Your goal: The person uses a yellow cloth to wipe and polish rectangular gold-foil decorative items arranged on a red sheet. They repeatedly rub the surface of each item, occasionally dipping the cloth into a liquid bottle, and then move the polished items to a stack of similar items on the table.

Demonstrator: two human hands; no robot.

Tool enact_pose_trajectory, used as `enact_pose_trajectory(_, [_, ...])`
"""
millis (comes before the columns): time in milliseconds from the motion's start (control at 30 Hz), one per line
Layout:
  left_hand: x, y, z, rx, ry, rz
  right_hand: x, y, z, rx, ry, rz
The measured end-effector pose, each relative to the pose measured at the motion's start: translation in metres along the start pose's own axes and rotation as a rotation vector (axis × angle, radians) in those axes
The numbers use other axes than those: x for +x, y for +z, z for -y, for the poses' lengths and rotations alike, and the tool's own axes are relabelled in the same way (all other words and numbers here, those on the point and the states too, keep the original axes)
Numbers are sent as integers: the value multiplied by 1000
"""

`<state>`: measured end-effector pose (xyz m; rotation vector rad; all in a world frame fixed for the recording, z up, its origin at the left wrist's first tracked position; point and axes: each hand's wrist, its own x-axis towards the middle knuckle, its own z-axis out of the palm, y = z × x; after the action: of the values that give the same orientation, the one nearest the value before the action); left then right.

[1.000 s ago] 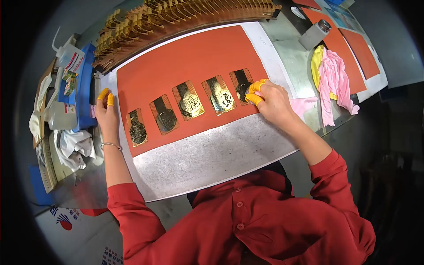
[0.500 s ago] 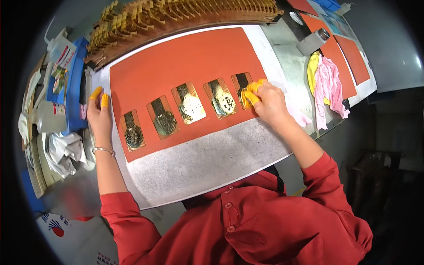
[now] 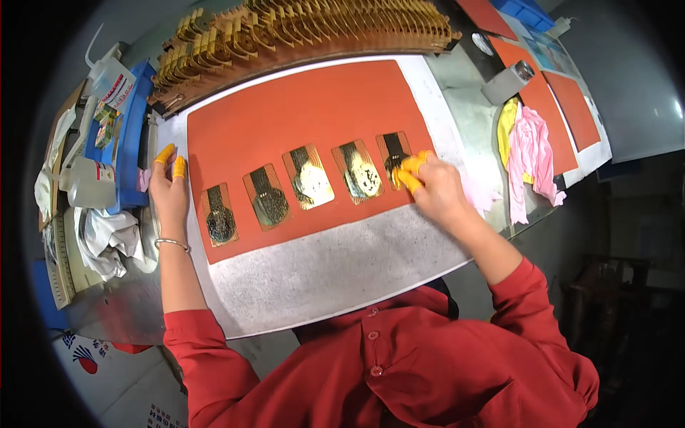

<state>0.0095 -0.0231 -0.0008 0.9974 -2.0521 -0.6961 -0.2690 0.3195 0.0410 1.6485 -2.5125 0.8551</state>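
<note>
Five flat metal cards, gold with dark rounded patterns, lie in a row on an orange-red mat (image 3: 300, 107). At the right end of the row is a gold card (image 3: 392, 145); my right hand (image 3: 441, 191) touches its lower right part with yellow-covered fingers, closed in a pinch. Those fingers hide part of that card. The neighbouring card (image 3: 357, 171) and the middle card (image 3: 308, 178) shine brightly, while the two cards on the left look darker. My left hand (image 3: 170, 196) rests at the mat's left edge with yellow finger covers, fingers apart and holding nothing.
A long rack (image 3: 307, 36) of curved gold pieces stands behind the mat. On the left are a blue tray (image 3: 135, 135), a plastic bottle (image 3: 93, 184) and white cloth (image 3: 110, 239). Pink cloth (image 3: 529, 150) and a grey jar (image 3: 508, 82) lie to the right.
The whole scene sits slightly lower in the picture. My right hand stays at the rightmost card, and my left hand stays by the mat's left edge.
</note>
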Motion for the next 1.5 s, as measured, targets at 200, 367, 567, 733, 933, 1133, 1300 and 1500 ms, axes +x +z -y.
enact_pose_trajectory(200, [1, 2, -2, -18, -46, 23, 18, 2, -6, -49, 59, 52])
enact_pose_trajectory(367, [-3, -2, -1, 51, 15, -2, 4, 3, -9, -11, -23, 44])
enact_pose_trajectory(567, [0, 2, -2, 22, -3, 7, 28, 6, -15, -64, -34, 21])
enact_pose_trajectory(733, [0, -1, -2, 62, 27, -12, 12, 5, -14, -50, -36, 31])
enact_pose_trajectory(933, [-2, 0, 0, 38, 18, -11, 30, 7, -20, -74, -34, 83])
enact_pose_trajectory(1133, [5, 1, -9, 57, 17, 26, 36, 6, -16, -124, -18, 82])
enact_pose_trajectory(1300, [-2, 1, -2, 0, -11, 11, 15, 4, -10, -52, -21, 76])
enact_pose_trajectory(1500, [1, 2, -1, 9, 18, 26, 32, 2, -18, -98, -33, 71])
